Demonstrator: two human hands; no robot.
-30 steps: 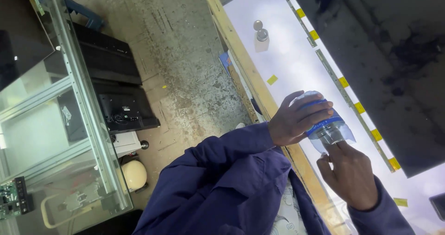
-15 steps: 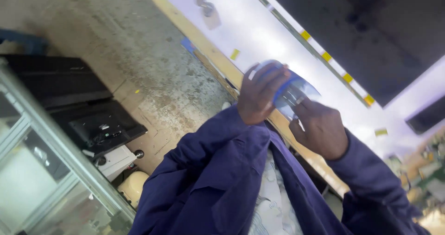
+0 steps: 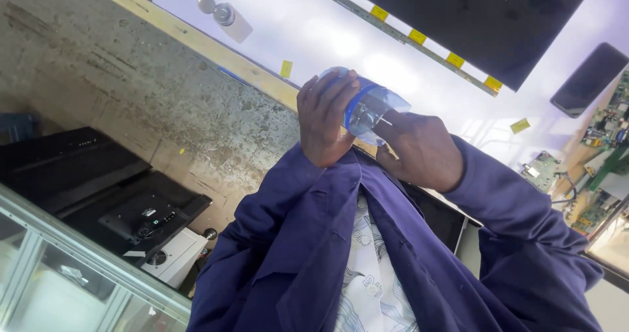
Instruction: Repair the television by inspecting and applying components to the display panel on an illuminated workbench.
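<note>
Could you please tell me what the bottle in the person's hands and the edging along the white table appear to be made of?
The bottle looks like thin clear plastic, glossy, with a blue band: the right hand shows through its wall, and the left hand wraps it. The table edging seems bare pale wood, matt, with a raw yellowish face; it could be painted board.

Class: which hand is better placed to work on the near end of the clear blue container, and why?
Probably the right. The right hand already has its fingertips at that end of the clear blue container, while the left hand is wrapped around its body, steadying it.
</note>
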